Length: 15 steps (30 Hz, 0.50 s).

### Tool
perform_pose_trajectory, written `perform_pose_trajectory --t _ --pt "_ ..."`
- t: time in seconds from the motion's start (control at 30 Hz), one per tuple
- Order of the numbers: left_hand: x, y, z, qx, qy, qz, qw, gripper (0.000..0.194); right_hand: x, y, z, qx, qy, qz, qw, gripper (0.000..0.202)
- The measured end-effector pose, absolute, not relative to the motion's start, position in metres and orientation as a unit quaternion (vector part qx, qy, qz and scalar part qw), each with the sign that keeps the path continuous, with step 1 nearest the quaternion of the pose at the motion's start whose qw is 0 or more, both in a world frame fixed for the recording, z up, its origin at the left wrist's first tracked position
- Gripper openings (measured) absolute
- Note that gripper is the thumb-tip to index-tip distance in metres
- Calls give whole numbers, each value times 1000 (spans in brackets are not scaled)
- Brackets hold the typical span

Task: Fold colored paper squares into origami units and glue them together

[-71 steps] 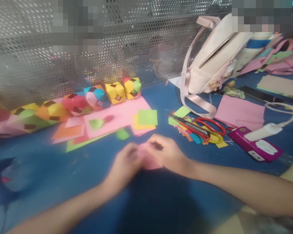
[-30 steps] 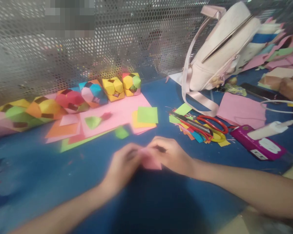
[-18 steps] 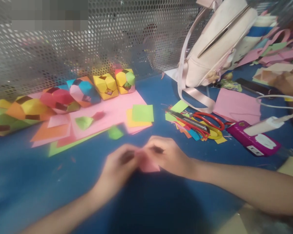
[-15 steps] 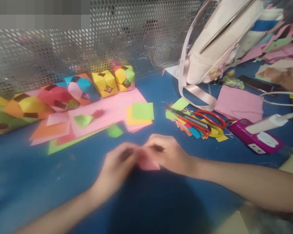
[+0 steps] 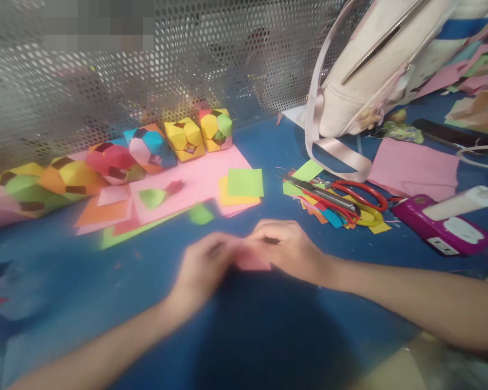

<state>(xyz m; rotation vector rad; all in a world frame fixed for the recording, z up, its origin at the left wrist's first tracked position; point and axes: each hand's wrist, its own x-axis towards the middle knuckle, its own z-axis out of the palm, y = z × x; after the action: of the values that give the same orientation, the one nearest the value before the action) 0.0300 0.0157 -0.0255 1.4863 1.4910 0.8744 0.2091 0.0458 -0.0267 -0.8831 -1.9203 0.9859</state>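
A small piece of pink paper point(image 5: 254, 258) is pinched between my two hands above the blue table. My left hand point(image 5: 207, 265), slightly blurred, grips its left side. On the right side, my right hand point(image 5: 290, 249) holds it with the thumb and curled fingers. The fingers cover part of the paper, so its folds cannot be made out. Just beyond my hands lie a folded green piece of paper point(image 5: 201, 214) and a stack of small squares with a green square point(image 5: 246, 183) on top.
Folded paper balls, among them a yellow one point(image 5: 184, 139), line the perforated metal panel point(image 5: 244, 65). Red-handled scissors point(image 5: 361, 194) and a cutter point(image 5: 325, 195) lie on paper scraps. To the right are a purple power strip point(image 5: 443, 225), pink paper point(image 5: 412, 168) and a cream bag point(image 5: 361, 81).
The view has shifted left, so the things on the table appear further right. Both hands keep hold of the pink paper, which has tilted slightly flatter.
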Motion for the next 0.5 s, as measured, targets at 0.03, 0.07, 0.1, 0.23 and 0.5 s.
perform_pose_trajectory --t 0.03,0.07,0.1,0.23,0.5 --pt "30 16 -25 598 589 350 416 17 209 46 -27 -344 -756 392 396 14" --pt "30 16 -25 604 581 351 417 17 208 46 -27 -340 -756 391 399 13" --pt "30 15 -25 611 571 351 420 17 208 46 -27 -336 -759 387 402 12" --pt "32 14 -24 636 553 353 407 15 207 47 -28 -314 -787 333 414 15" --pt "34 13 -21 593 579 381 410 17 210 50 -20 -335 -793 274 430 13"
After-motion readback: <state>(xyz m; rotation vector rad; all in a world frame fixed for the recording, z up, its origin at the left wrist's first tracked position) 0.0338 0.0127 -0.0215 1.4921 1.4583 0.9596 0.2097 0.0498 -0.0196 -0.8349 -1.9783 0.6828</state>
